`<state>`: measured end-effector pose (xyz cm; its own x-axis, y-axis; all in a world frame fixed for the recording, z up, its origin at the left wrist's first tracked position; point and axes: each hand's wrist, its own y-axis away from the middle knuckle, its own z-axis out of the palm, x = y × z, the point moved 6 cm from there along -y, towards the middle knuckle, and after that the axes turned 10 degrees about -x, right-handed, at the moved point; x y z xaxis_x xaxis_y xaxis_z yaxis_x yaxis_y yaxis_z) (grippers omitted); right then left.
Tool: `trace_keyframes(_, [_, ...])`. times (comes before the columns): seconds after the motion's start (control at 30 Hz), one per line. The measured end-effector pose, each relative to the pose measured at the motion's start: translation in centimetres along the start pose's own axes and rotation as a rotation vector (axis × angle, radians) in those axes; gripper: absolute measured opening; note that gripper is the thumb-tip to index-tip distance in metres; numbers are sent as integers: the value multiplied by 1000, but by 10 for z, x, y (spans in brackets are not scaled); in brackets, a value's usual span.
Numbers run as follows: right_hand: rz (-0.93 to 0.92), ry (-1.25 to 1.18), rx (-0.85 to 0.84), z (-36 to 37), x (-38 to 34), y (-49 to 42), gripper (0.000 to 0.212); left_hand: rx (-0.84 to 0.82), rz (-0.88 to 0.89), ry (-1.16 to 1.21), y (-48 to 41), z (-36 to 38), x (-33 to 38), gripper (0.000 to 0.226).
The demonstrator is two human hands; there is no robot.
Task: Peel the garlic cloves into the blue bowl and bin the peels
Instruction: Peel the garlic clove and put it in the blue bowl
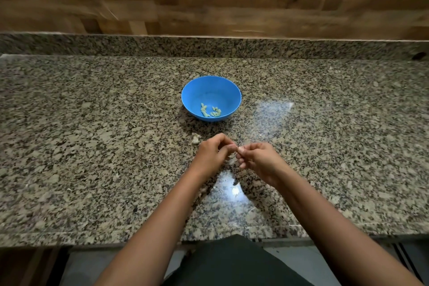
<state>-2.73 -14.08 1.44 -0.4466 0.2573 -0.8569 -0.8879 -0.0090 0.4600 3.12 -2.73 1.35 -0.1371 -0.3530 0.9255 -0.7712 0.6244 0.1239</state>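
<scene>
The left hand [212,152] and right hand [256,158] are held fingertip to fingertip above the bench [92,146], curled closed on something small, judged to be a garlic clove; it is too hidden to confirm. The blue bowl [197,90] is kept just beyond them, holding peeled cloves [210,110]. A peel scrap [196,139] lies nearby. Speckled granite and a wood-panelled wall [209,11] are noted; no bin is seen.

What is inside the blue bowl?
The blue bowl holds a few pale peeled garlic cloves on its bottom. Nothing covers them; the near inner wall is hidden by the rim.
</scene>
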Motion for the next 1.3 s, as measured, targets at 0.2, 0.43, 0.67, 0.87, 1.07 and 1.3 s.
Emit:
trace_keyframes(0.2, [-391, 1006, 255, 15, -22, 7, 13, -102, -226, 708, -2, 11, -11, 12])
trace_keyframes(0.43, [-98, 374, 170, 2, -8, -1, 13, -13, -216, 915, -2, 10, -15, 9])
trace_keyframes(0.67, [59, 65, 1, 5, -6, -1, 11, 26, -152, 785, -3, 1, -12, 15])
trace_keyframes(0.87, [62, -43, -1, 3, -9, -2, 10, 40, -149, 778, -4, -5, -8, 25])
trace_keyframes(1.07, [101, -58, -65, 3, -9, 0, 11, -49, -160, 772, -4, -4, -9, 25])
trace_keyframes(1.3, [144, 20, -98, -2, 1, 0, 11, -152, -210, 844, 2, 8, -17, 30])
